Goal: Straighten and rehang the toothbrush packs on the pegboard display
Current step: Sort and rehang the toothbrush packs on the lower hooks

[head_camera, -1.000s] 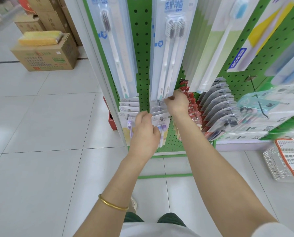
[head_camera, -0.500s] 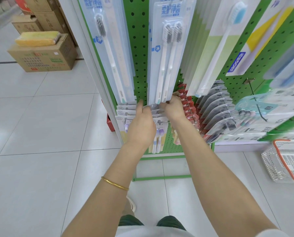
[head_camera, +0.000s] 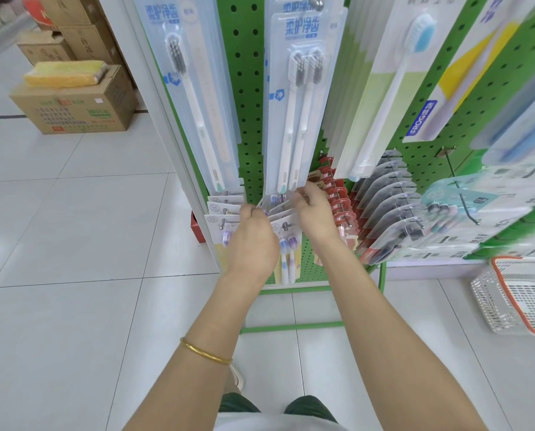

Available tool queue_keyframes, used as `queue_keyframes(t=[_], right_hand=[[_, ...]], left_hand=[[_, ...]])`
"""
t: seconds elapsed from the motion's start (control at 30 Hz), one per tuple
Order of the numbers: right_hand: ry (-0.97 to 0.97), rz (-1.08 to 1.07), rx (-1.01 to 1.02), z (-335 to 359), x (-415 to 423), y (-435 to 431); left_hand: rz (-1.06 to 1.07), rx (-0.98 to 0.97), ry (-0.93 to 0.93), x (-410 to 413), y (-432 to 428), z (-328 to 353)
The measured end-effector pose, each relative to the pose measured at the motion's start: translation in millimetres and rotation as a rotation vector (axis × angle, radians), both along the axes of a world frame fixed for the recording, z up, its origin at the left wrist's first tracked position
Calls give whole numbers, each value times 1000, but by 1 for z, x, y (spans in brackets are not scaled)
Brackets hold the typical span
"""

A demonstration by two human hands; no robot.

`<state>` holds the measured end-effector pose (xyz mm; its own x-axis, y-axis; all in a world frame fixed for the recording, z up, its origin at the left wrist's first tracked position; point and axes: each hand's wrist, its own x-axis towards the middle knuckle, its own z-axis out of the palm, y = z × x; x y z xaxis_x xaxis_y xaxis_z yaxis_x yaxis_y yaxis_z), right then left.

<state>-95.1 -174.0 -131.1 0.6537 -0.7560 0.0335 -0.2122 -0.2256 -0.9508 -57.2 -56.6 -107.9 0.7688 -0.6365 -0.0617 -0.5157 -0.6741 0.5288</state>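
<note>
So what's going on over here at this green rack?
A person is tidying a shop display. The left hand and the right hand are both down at the lower row of the pegboard. They grip a fanned bunch of small toothbrush packs just under the long twin-brush pack. The small packs sit at uneven angles, so they are not yet straightened.

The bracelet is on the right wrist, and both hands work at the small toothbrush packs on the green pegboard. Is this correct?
No. The head view shows the bracelet on the left wrist. The left hand and right hand do work at the small toothbrush packs on the green pegboard.
</note>
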Motion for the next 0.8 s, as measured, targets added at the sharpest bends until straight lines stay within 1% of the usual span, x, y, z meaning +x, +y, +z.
queue_keyframes(t=[0.07,0.27,0.43,0.53,0.67,0.8], right_hand=[[12,-21,-22,-8,-7,4],[-76,-106,-75,-15,-34,21],[-136,-141,-29,-13,-59,33],[-134,-166,-26,-14,-75,38],[-84,-124,67,-26,-91,48],[-33,-23,174,-34,-102,63]], left_hand=[[20,16,-8,-6,3,2],[56,-21,-19,-22,20,2],[62,-64,-5,-37,38,-1],[63,-99,10,-47,48,-2],[109,-219,6,-60,58,1],[175,-411,-17,-70,61,5]])
